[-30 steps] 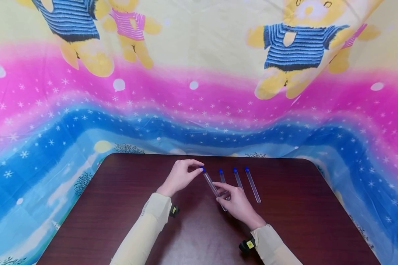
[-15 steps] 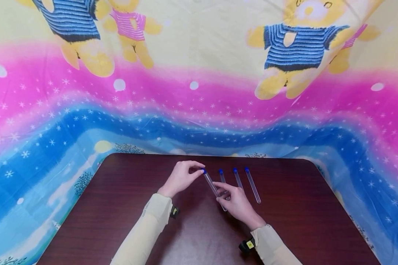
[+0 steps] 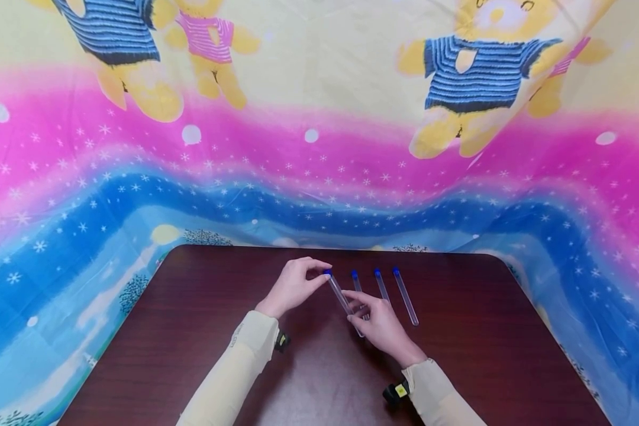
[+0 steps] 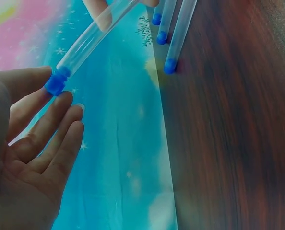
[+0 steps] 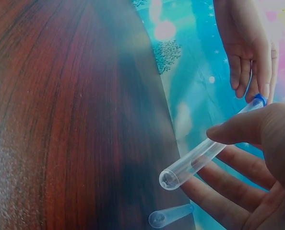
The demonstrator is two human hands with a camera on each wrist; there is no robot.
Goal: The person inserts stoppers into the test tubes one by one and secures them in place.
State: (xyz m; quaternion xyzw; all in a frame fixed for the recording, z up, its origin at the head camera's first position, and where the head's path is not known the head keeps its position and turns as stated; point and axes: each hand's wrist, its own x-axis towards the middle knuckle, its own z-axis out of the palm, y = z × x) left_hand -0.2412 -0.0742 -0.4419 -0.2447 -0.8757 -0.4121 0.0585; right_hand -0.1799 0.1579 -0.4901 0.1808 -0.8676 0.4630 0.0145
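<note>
A clear test tube (image 5: 195, 163) with a blue cap (image 4: 56, 82) is held aslant above the table between both hands. My left hand (image 3: 291, 287) pinches the cap between thumb and forefinger, its other fingers spread out in the left wrist view. Lower down, my right hand (image 3: 380, 325) grips the tube's body, thumb on one side and fingers on the other. The rounded bottom end points toward the right wrist camera, and no contents show inside. The cap sits at the tube's mouth, with part of its blue neck visible there.
Three more capped tubes lie side by side on the dark wooden table (image 3: 191, 355); the rightmost tube (image 3: 406, 297) shows whole, while my right hand partly covers the other two. A printed cloth (image 3: 309, 171) with bears and snowflakes hangs behind the table's far edge.
My left hand has shifted very slightly to the right, still pinching the cap. My right hand and the tubes on the table stay as they were.
</note>
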